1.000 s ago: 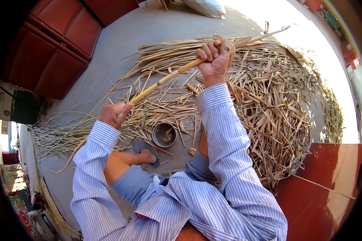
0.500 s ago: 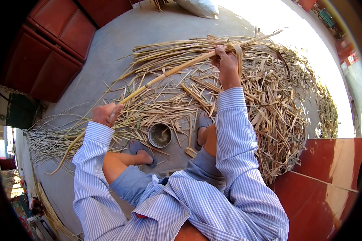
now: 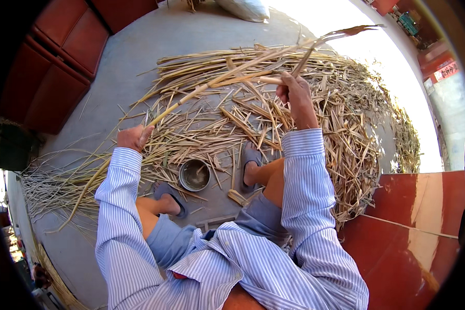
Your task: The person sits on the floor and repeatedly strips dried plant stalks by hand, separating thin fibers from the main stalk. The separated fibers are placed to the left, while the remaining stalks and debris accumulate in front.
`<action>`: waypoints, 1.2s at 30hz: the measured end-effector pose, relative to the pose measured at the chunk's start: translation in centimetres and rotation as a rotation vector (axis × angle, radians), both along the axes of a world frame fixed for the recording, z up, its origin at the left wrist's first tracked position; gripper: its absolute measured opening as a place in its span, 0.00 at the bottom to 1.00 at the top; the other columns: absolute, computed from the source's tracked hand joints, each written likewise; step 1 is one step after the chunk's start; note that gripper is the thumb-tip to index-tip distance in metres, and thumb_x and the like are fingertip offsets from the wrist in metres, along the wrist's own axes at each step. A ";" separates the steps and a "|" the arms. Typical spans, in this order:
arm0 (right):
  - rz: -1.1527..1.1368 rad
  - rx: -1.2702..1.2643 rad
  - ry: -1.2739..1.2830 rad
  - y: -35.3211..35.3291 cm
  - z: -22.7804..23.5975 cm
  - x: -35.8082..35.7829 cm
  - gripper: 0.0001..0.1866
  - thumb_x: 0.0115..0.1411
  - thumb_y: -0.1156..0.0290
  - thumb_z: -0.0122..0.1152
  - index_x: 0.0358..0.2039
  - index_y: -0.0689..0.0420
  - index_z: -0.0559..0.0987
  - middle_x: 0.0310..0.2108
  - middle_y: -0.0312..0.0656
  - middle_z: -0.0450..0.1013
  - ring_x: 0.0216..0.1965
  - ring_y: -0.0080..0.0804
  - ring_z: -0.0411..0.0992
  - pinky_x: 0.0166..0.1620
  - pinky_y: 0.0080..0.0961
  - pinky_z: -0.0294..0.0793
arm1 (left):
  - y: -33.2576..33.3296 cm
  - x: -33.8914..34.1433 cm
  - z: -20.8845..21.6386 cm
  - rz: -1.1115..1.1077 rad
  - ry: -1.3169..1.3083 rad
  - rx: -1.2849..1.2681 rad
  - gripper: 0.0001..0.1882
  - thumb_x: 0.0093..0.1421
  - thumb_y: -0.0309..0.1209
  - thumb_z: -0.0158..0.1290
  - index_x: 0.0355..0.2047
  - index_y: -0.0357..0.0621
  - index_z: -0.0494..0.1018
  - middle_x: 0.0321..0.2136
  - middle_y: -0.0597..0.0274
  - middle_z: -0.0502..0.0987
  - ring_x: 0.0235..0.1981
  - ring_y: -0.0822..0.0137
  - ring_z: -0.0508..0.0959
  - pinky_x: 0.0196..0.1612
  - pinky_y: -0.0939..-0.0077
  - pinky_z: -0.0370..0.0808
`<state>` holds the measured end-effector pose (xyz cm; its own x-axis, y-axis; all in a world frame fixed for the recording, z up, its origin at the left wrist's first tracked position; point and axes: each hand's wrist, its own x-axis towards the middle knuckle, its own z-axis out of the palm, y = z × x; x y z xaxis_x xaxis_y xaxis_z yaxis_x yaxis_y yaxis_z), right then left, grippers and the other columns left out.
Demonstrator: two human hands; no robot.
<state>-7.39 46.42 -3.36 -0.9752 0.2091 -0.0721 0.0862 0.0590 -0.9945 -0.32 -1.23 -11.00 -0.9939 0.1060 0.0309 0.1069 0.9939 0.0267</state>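
Observation:
A long yellow jointed reed stalk (image 3: 187, 98) slants up from lower left to upper right in front of me. My left hand (image 3: 134, 137) is closed around its lower part, with the thin tail running down past my wrist. My right hand (image 3: 297, 95) is closed on a pale dry leaf sheath (image 3: 269, 80), which spreads apart from the stalk beyond the middle. At the top, a brown withered leaf tip (image 3: 351, 31) sticks out to the right. Blur hides exactly where sheath and stalk still join.
A metal pot (image 3: 195, 175) holding murky liquid stands between my sandaled feet. Cut reeds (image 3: 206, 64) lie in a bundle beyond, and a heap of dry leaf sheaths (image 3: 346, 150) is at right. Red cabinets (image 3: 62, 41) stand far left; a red panel (image 3: 398, 227) is lower right.
My right hand has moved down and slightly right, drawing the sheath away from the stalk. The stalk's upper end now shows as separate strands. My left hand keeps its hold.

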 end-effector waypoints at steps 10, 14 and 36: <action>0.021 -0.283 -0.163 -3.6 -2.4 -1.6 0.22 0.64 0.63 0.60 0.52 0.65 0.70 0.47 0.47 0.74 0.43 0.28 0.76 0.41 0.22 0.78 | 2.8 -0.8 0.7 -0.226 0.197 0.045 0.34 0.64 0.60 0.42 0.15 0.44 0.68 0.12 0.50 0.70 0.16 0.48 0.73 0.19 0.55 0.68; 0.267 -0.330 -0.275 -9.8 -3.5 -2.4 0.16 0.65 0.64 0.58 0.45 0.63 0.74 0.40 0.42 0.77 0.38 0.25 0.77 0.38 0.19 0.78 | 3.9 0.2 1.7 -0.312 0.279 0.126 0.31 0.63 0.58 0.46 0.15 0.44 0.68 0.11 0.51 0.69 0.13 0.49 0.72 0.17 0.58 0.68; -0.174 -0.730 0.096 -12.9 -4.1 -4.6 0.13 0.65 0.61 0.59 0.33 0.59 0.75 0.27 0.39 0.77 0.25 0.21 0.74 0.28 0.14 0.75 | 5.2 -2.1 2.4 0.011 -0.003 0.823 0.19 0.58 0.47 0.60 0.32 0.41 0.75 0.21 0.59 0.78 0.21 0.66 0.76 0.26 0.70 0.71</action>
<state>-11.95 33.52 -7.45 -0.9413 0.2929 -0.1675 -0.0554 -0.6238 -0.7796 -2.44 4.02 -8.56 -0.9949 0.0412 0.0918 0.0962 0.6568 0.7479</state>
